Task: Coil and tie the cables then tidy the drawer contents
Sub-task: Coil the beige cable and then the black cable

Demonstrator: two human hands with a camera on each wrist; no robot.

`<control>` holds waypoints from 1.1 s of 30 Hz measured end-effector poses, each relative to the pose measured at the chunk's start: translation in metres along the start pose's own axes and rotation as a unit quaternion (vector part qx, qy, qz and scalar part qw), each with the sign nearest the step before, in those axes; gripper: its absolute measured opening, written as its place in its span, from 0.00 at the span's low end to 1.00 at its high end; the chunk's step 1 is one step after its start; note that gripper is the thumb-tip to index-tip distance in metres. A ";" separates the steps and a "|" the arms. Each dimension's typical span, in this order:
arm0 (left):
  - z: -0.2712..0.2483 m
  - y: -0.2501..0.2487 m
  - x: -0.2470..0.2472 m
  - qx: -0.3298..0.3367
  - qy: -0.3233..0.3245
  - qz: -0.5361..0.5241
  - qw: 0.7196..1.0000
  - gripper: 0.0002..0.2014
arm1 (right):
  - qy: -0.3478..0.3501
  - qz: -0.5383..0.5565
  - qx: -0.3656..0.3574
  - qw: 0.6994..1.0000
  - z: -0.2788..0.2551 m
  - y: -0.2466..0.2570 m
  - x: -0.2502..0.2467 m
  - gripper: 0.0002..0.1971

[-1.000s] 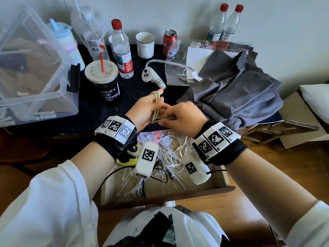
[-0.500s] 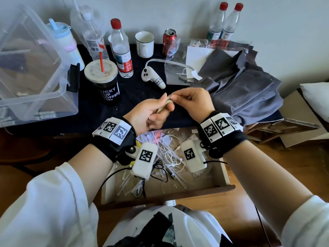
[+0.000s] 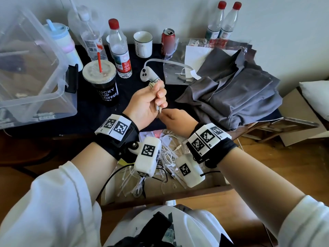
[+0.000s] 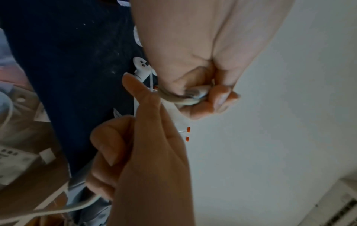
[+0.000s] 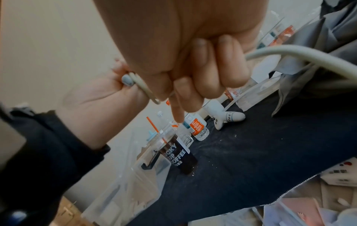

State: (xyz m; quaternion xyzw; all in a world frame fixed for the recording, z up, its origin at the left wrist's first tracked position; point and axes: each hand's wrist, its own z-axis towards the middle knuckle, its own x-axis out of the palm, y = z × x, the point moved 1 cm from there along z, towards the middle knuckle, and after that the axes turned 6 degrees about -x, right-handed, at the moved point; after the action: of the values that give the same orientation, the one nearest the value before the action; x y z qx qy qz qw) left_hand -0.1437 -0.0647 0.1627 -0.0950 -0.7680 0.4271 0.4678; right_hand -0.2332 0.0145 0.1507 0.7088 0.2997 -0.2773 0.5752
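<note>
Dropping below the left hand (image 3: 146,102), the right hand (image 3: 175,118) is leaving the cable (image 3: 154,85) bundle above the drawer (image 3: 170,195); left fingers clamped on it, right fingers curled, contents unclear; tying comes next.

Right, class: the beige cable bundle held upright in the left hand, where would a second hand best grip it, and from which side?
Grip the coiled cable at its lower end, coming from the right: the left hand already wraps the middle, and only the top loop and bottom tips stick out. The right hand sits just below.
</note>
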 end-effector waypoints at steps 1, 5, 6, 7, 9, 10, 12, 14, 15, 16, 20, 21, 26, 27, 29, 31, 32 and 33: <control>0.001 0.001 -0.003 0.004 -0.030 0.012 0.999 0.06 | 0.027 -0.021 -0.001 0.999 -0.001 0.001 0.002 0.13; 0.001 0.003 -0.014 -0.002 -0.102 0.091 0.991 0.07 | 0.031 -0.070 -0.012 0.997 -0.006 0.004 0.003 0.13; 0.000 0.005 -0.017 -0.012 -0.111 0.119 0.987 0.10 | 0.007 -0.080 -0.019 0.997 -0.006 0.004 0.000 0.12; 0.000 0.008 -0.022 -0.029 -0.121 0.148 0.981 0.14 | -0.018 -0.085 -0.026 0.996 -0.006 0.005 -0.004 0.10; 0.001 0.013 -0.031 -0.065 -0.125 0.196 0.970 0.16 | -0.060 -0.078 -0.043 0.994 -0.007 0.006 -0.012 0.09; 0.000 0.014 -0.033 -0.084 -0.108 0.218 0.966 0.10 | -0.076 -0.068 -0.046 0.994 -0.007 0.007 -0.016 0.08; -0.003 0.015 -0.032 -0.123 -0.065 0.245 0.959 0.08 | -0.104 -0.043 -0.045 0.993 -0.006 0.006 -0.023 0.06; -0.009 0.015 -0.026 -0.150 -0.041 0.262 0.952 0.13 | -0.128 -0.030 -0.046 0.990 -0.005 0.004 -0.026 0.06; -0.011 0.015 -0.023 -0.152 -0.030 0.278 0.948 0.17 | -0.141 -0.021 -0.046 0.989 -0.004 0.003 -0.026 0.06; -0.012 0.015 -0.022 -0.155 -0.017 0.295 0.943 0.20 | -0.155 -0.010 -0.046 0.987 -0.004 0.001 -0.027 0.06; -0.013 0.013 -0.026 -0.199 0.039 0.283 0.938 0.31 | -0.213 0.044 -0.054 0.975 -0.001 -0.009 -0.034 0.04; -0.014 0.013 -0.028 -0.210 0.040 0.265 0.940 0.32 | -0.216 0.062 -0.056 0.973 -0.001 -0.011 -0.035 0.02; -0.016 0.006 -0.026 -0.179 0.084 0.157 0.968 0.21 | -0.226 0.069 -0.044 0.971 0.002 -0.021 -0.032 0.06; -0.016 0.004 -0.025 -0.168 0.100 0.137 0.971 0.20 | -0.231 0.075 -0.032 0.970 0.003 -0.023 -0.032 0.08; -0.015 -0.001 -0.021 -0.149 0.126 0.102 0.976 0.19 | -0.225 0.078 -0.014 0.971 0.003 -0.025 -0.031 0.09; -0.014 -0.005 -0.017 -0.127 0.137 0.063 0.980 0.19 | -0.205 0.070 -0.001 0.976 0.003 -0.025 -0.028 0.10; -0.014 -0.006 -0.015 -0.116 0.138 0.042 0.983 0.18 | -0.192 0.074 0.009 0.979 0.004 -0.025 -0.025 0.11; -0.014 -0.007 -0.013 -0.107 0.139 0.020 0.984 0.18 | -0.178 0.087 0.020 0.980 0.004 -0.025 -0.022 0.12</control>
State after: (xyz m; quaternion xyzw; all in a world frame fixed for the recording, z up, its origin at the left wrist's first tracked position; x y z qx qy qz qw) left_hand -0.1239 -0.0686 0.1622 -0.2185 -0.7351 0.3343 0.5479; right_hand -0.2668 0.0122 0.1499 0.6831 0.1246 -0.3540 0.6266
